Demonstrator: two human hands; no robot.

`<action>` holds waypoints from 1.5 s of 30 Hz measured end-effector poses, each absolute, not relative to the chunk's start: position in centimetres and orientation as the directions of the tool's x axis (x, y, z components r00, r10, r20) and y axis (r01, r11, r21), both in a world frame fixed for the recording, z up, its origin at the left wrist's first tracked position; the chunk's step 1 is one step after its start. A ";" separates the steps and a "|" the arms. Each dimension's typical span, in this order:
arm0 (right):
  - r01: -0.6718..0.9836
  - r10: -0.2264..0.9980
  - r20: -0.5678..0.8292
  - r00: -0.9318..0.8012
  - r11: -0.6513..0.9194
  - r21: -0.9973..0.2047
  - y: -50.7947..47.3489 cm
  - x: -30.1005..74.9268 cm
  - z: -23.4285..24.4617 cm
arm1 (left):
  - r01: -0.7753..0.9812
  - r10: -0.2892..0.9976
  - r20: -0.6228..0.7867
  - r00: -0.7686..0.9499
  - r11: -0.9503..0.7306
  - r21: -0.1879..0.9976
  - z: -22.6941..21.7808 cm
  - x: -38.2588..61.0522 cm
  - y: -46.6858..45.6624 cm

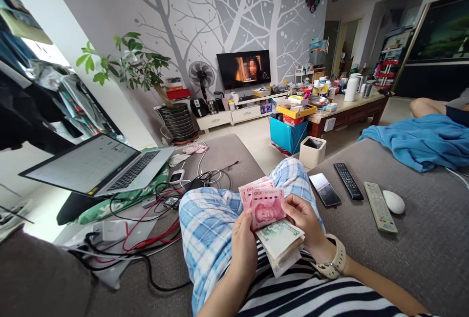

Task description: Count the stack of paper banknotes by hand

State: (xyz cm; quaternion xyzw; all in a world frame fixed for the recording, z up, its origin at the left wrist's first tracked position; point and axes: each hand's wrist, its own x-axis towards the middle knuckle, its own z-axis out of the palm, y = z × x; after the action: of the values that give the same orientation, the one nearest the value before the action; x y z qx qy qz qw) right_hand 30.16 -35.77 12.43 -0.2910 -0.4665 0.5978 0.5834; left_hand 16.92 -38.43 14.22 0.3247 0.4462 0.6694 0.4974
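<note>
**Striped shirt, two hands, one stack of banknotes**

Striped fabric fills the bottom edge, and both forearms rise from it over a lap in blue plaid trousers. The left hand grips the banknotes from the left, its thumb lying on the pink top notes, which are fanned upward. The right hand, with a pale watch on its wrist, clasps the same stack from the right, fingers curled round the upper edge. Greenish notes stick out below the pink ones, between the two hands.

The person sits on a grey sofa. To the right on the cushion lie a phone, a black remote, a pale remote and a white mouse, side by side and apart from the hands. Beyond them lies a blue blanket, with another person's bare leg behind it.

To the left, an open laptop rests on a green cushion, with tangled red and black cables in front of it. Across the room a television is on, and a cluttered counter stands to its right.
</note>
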 end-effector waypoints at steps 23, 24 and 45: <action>-0.570 0.932 0.324 -0.163 0.179 -0.802 -37.7 30.5 15.5 | -0.429 0.974 0.055 -0.220 -0.147 0.891 18.6 17.2 -40.8; -0.563 0.928 0.336 -0.159 0.195 -0.803 -37.8 30.5 15.7 | -0.427 0.975 0.063 -0.212 -0.151 0.892 18.8 17.2 -40.9; -0.522 0.893 0.414 -0.178 0.271 -0.809 -38.7 30.9 16.6 | -0.285 0.959 0.122 -0.256 -0.195 0.938 21.5 17.4 -42.5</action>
State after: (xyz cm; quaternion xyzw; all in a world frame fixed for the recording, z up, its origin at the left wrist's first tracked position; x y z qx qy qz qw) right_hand 30.92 -38.69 16.59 -0.1826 -0.5074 0.5756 0.6147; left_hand 17.39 -42.48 21.47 0.3923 0.4294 0.6662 0.4668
